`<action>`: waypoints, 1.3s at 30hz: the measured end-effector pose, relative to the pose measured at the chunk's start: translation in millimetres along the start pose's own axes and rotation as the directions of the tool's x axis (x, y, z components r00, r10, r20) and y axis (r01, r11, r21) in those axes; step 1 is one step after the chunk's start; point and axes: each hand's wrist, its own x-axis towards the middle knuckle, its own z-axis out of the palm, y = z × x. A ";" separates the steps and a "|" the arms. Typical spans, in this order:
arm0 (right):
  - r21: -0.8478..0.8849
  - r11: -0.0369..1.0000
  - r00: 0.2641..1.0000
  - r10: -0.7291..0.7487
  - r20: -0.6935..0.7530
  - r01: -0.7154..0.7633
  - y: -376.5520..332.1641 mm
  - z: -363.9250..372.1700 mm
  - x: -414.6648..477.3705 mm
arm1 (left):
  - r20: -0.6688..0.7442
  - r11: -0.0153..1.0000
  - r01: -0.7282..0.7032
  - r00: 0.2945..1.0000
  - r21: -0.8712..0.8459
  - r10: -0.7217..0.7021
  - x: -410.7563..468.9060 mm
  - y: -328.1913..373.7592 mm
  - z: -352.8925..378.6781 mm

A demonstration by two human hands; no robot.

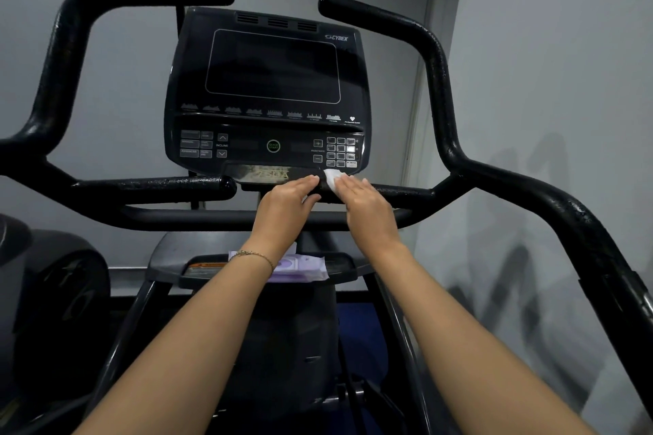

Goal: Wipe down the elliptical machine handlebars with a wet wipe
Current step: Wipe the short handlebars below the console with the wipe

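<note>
The elliptical has black handlebars: a left loop [70,56], a right loop [438,81], and two short inner grips below the console. My right hand [367,205] presses a white wet wipe [333,177] onto the inner end of the right inner grip [406,192]. My left hand [289,203] wraps the same grip's tip just left of the wipe. The left inner grip [152,185] stands free. Both grips look wet and speckled.
The console [272,88] with dark screen and keypad sits right behind my hands. A purple wet wipe pack [300,267] lies on the lower tray [169,265], partly behind my left wrist. A lower crossbar [198,215] runs beneath the grips. Grey walls close in on the right.
</note>
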 end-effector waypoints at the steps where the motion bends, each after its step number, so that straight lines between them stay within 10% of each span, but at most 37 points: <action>1: 0.003 1.000 1.000 0.020 0.008 -0.020 -1.0 -1.6 3.8 | 0.002 1.000 -0.001 1.000 0.000 0.001 -0.3 0.4 0.6; 14: -0.035 0.998 0.974 0.060 0.218 -0.053 -2.4 -15.3 13.2 | 0.006 0.998 0.049 0.999 -0.040 -0.049 -1.6 3.7 -1.7; 39: -0.032 0.991 0.988 0.135 0.073 -0.133 38.8 -21.5 -13.2 | 0.122 0.982 -0.004 0.992 0.189 -0.019 12.9 12.2 -14.5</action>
